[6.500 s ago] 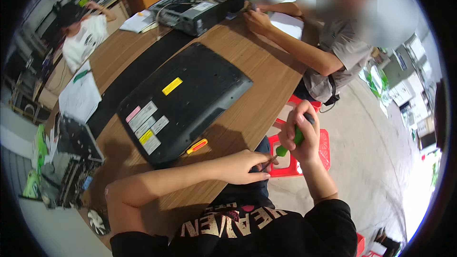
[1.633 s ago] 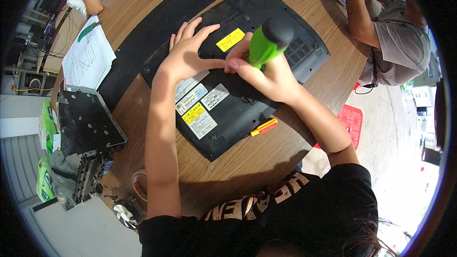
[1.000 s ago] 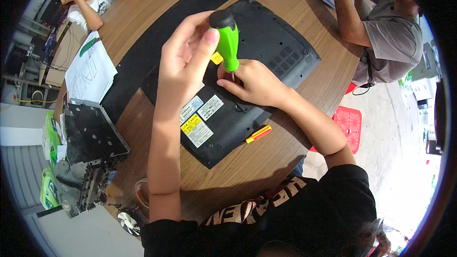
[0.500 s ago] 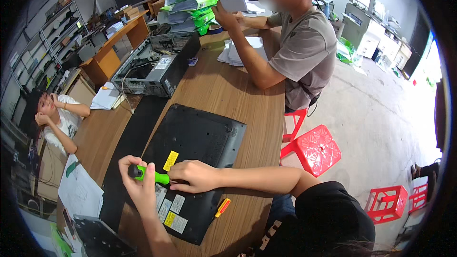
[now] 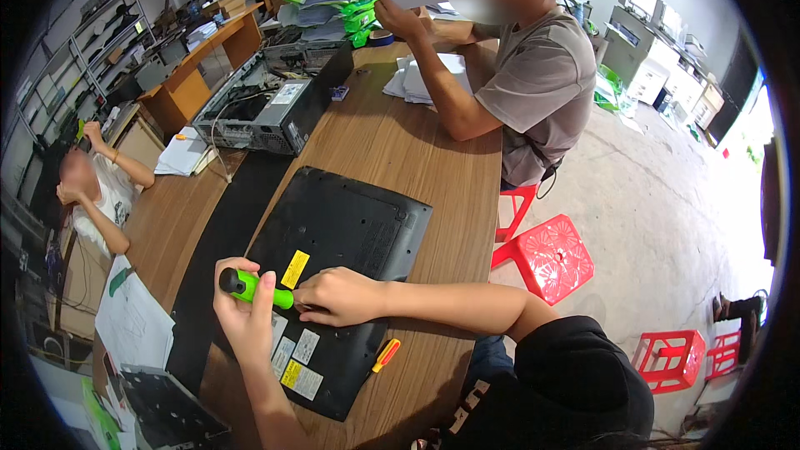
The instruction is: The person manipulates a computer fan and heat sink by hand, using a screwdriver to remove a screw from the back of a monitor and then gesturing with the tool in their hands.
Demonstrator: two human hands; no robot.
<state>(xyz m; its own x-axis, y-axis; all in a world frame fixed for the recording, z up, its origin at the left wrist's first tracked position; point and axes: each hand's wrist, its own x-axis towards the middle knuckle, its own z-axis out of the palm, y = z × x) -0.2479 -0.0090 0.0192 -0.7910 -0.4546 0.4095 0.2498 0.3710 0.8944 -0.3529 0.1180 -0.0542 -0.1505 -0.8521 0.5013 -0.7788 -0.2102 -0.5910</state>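
Note:
A black laptop (image 5: pixel 350 217) lies with its underside up on the wooden table, with several yellow and white labels on it. My left hand (image 5: pixel 242 308) is wrapped round the green and black handle of a screwdriver (image 5: pixel 265 290), held above the laptop's left part. Bent over the laptop beside the handle's front end, my right hand (image 5: pixel 337 296) has its fingers closed at the screwdriver's shaft. What the right fingertips pinch is hidden. A small red and yellow screwdriver (image 5: pixel 386 356) rests by the laptop's near right edge.
An opened computer case (image 5: pixel 267 108) stands beyond the laptop, near stacked green and white packages (image 5: pixel 333 8). A person in a grey shirt (image 5: pixel 546 75) holds papers at the right; another person (image 5: pixel 104 187) sits at the left. Red stools (image 5: pixel 554 258) stand on the floor.
My hands stay at the same spot on the laptop with the green screwdriver. The person at the left has raised a hand, and the papers held at the right have shifted slightly.

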